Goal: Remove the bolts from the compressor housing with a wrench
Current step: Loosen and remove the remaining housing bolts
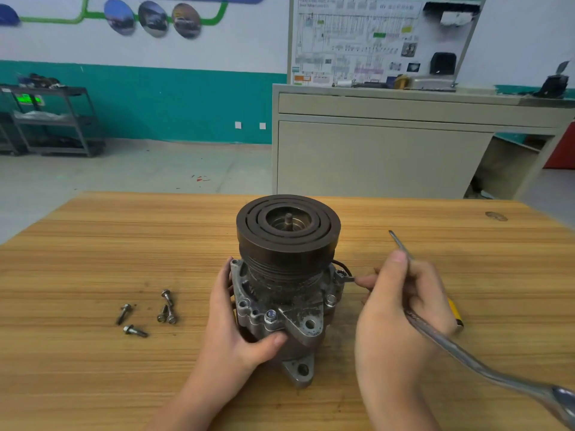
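The compressor (pixel 284 275) is standing pulley-up, the left hand (pixel 239 325) gripping its housing, while the right hand (pixel 395 309) is pinching a wrench (pixel 460 353) angling right-and-nearward from it.

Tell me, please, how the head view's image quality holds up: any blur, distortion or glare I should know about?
Head view: wide-angle bending curves the table edges; the wall poster in the background is soft and unreadable; the wrench in the right hand smears near the lower right corner; lighting is even with faint shadows, so the compressor, loose bolts and left hand read sharply.
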`<state>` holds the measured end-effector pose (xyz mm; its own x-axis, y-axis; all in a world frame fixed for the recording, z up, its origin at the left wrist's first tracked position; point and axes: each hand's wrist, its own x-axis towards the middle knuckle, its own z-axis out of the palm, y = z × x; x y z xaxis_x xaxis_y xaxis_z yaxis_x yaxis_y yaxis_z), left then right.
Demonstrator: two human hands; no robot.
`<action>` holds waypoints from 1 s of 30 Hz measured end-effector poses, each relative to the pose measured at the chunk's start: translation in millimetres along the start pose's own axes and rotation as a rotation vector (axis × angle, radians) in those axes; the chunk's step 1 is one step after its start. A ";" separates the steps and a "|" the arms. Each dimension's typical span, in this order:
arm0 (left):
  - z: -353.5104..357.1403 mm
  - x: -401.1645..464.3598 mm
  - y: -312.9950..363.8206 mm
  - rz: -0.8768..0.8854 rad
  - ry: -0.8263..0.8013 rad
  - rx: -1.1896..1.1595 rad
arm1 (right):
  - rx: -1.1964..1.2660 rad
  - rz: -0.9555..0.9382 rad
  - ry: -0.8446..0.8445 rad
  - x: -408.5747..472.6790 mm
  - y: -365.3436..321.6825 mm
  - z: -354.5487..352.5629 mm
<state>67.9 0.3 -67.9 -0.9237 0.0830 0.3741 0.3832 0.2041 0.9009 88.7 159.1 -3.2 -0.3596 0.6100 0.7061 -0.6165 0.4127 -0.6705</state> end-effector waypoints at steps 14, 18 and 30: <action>0.9 2.9 -4.5 0.009 0.002 0.016 | 0.583 0.645 -0.096 26.2 40.0 -11.1; 2.3 5.7 -1.5 0.033 0.006 0.001 | 0.780 1.030 -0.382 60.8 68.2 5.2; 1.0 5.2 0.7 0.053 -0.014 -0.017 | 0.622 0.813 0.078 28.4 25.4 -18.6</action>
<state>63.4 1.9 -65.5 -0.9021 0.1066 0.4182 0.4312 0.1824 0.8836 75.8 199.4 -4.4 -0.7978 0.6000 0.0589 -0.4684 -0.5555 -0.6870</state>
